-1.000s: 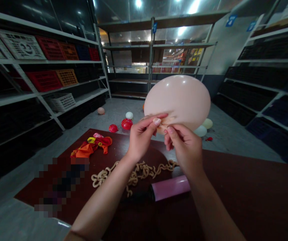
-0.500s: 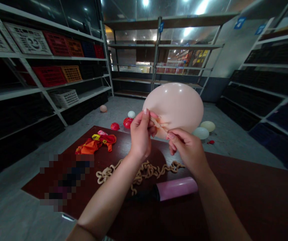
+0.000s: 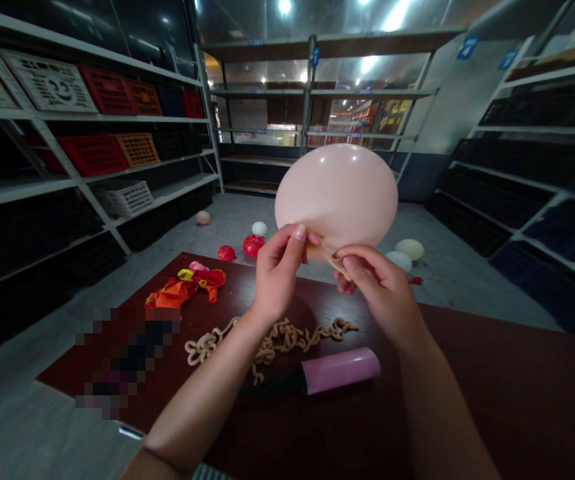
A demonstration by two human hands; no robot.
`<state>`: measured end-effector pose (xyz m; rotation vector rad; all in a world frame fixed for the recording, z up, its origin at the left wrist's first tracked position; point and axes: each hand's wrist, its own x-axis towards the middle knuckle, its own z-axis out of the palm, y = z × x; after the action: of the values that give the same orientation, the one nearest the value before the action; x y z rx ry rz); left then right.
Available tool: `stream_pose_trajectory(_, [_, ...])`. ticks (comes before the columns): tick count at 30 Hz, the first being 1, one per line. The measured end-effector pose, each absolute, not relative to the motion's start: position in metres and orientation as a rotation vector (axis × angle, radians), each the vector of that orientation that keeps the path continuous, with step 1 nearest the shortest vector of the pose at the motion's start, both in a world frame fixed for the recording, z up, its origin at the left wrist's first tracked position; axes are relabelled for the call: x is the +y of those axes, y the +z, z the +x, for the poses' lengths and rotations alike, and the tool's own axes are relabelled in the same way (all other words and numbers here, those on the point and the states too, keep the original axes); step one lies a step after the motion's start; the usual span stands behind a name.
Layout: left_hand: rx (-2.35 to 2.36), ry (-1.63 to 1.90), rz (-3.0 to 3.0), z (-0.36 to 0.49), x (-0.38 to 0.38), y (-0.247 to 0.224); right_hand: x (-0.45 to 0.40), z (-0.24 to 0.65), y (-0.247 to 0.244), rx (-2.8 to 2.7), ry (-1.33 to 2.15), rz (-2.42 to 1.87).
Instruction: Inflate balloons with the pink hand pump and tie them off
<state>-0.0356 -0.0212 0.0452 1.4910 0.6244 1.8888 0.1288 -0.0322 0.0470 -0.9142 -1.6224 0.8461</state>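
Observation:
A large inflated pale pink balloon (image 3: 337, 190) is held up over the table, its neck pointing down toward me. My right hand (image 3: 375, 287) is closed, with the stretched neck pinched between thumb and fingers. At the base of the balloon, my left hand (image 3: 282, 263) is also closed, thumb pressed on the forefinger around part of the neck; its exact grip is partly hidden. Below the hands, curly beige strands (image 3: 287, 337) lie tangled on the dark table (image 3: 477, 373). Nearer to me rests a pink cylindrical balloon pump (image 3: 340, 371) with a black end.
Limp orange and red balloons (image 3: 187, 287) lie at the table's far left, behind a blurred patch. On the floor beyond are red balloons (image 3: 253, 245) and pale ones (image 3: 409, 250). Shelves with crates (image 3: 102, 90) line the left; racks (image 3: 312, 93) stand at the back and right.
The balloon has risen a little and tilted. My right hand has drawn the neck down and rightward, and the strand stretched between my hands has shifted toward the right hand.

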Motion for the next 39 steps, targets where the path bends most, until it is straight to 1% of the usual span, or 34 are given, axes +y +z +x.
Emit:
stream_pose_trajectory(3, [0.766, 1.899, 1.757, -0.035, -0.007, 0.035, -0.030, 0.145, 0.051, -1.540, 0.764, -0.961])
stream_pose_trajectory(6, [0.827, 1.606, 1.768, -0.034, 0.026, 0.015, -0.030, 0.159, 0.055, -1.481, 0.739, -0.975])
stream_pose_trajectory(8, [0.966, 1.422, 1.680, -0.036, 0.050, 0.000, -0.032, 0.165, 0.058, -1.472, 0.740, -0.975])
stream_pose_trajectory(11, [1.258, 1.312, 1.598, -0.049, 0.072, -0.015, -0.035, 0.170, 0.061, -1.478, 0.736, -0.983])
stream_pose_trajectory(15, [1.385, 1.243, 1.635, -0.086, 0.069, -0.019, -0.037, 0.171, 0.063, -1.550, 0.762, -0.988])
stream_pose_trajectory(19, [1.743, 1.112, 1.756, -0.138, 0.053, -0.029, -0.036, 0.162, 0.057, -1.729, 0.826, -0.988])
stream_pose_trajectory(23, [2.041, 0.975, 1.811, -0.194, 0.037, -0.047, -0.030, 0.142, 0.038, -1.992, 0.904, -0.996])
stream_pose_trajectory(28, [2.196, 0.835, 1.827, -0.242, 0.016, -0.068, -0.026, 0.122, -0.007, -2.235, 0.982, -1.033])
stream_pose_trajectory(34, [2.270, 0.688, 1.881, -0.255, 0.004, -0.086, -0.050, 0.121, -0.057, -2.293, 1.023, -1.132])
stream_pose_trajectory(39, [2.280, 0.702, 1.898, -0.255, 0.004, -0.089, -0.074, 0.121, -0.073, -2.325, 0.856, -1.156])
